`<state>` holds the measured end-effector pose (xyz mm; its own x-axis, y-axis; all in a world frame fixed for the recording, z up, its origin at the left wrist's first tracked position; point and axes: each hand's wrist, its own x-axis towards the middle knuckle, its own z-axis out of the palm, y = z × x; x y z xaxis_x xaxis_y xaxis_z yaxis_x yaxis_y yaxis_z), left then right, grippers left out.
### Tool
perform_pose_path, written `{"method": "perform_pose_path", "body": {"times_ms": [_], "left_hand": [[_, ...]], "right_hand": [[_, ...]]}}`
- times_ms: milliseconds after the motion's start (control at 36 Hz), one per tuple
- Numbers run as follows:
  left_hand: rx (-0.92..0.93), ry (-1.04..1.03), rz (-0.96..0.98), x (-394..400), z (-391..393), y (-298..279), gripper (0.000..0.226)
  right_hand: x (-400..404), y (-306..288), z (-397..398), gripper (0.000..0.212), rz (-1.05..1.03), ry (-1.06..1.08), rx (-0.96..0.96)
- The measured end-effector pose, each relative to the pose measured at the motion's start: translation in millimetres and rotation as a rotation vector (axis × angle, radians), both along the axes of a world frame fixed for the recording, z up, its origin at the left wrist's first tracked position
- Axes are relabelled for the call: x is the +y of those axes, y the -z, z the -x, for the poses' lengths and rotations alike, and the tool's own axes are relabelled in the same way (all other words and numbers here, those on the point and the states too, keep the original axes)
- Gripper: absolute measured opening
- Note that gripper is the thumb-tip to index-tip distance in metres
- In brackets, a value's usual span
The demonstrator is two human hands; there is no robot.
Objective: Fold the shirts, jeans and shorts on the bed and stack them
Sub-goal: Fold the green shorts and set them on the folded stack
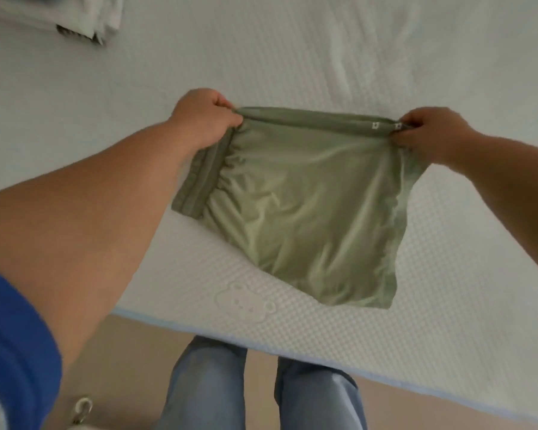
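Beige floor (131, 352) meets a white bed (448, 274) — both hands, left (204, 117) and right (432, 133), pinch smooth green shorts (295, 209), folded, waistband at left; folded stack (75, 17) far left.

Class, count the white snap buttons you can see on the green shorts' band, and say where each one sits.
2. Both are on the top band of the green shorts: one inward, one beside the right hand. Others may be hidden under the fingers.
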<state>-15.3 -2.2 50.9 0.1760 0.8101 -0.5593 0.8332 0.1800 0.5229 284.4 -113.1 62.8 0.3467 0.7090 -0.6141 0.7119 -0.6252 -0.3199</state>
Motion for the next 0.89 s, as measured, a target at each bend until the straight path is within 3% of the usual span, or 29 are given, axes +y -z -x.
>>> {"method": "perform_pose_path", "body": {"times_ms": [83,194,361,472,556,667,750,806,889], "left_hand": [[-0.013,-0.042,-0.010,11,-3,9,0.021],[-0.071,-0.086,-0.027,16,-1,13,0.018],[-0.066,-0.109,-0.107,19,-8,10,0.026],[0.025,-0.067,-0.160,15,-10,8,0.047],[0.130,0.007,-0.300,5,-13,-1,0.064],[0.009,0.288,-0.569,-35,-26,-14,0.047],[0.057,0.568,-0.494,-70,-30,1,0.056],[0.198,0.632,-0.421,-79,-25,19,0.075],[0.236,0.650,-0.411,-74,-19,34,0.088]], "right_hand": [[13,11,-5,0.020,-0.029,0.152,0.067],[23,16,-6,0.020,-0.042,0.179,0.080],[19,16,-2,0.025,-0.093,0.129,-0.022],[8,15,0,0.042,-0.160,0.101,-0.157],[-2,9,7,0.048,-0.339,-0.019,-0.289],[-19,8,28,0.045,-0.529,-0.421,-0.215],[-30,25,33,0.061,-0.279,-0.578,-0.226],[-32,39,23,0.078,-0.115,-0.476,-0.305],[-33,48,5,0.092,-0.017,-0.409,-0.307]]}}
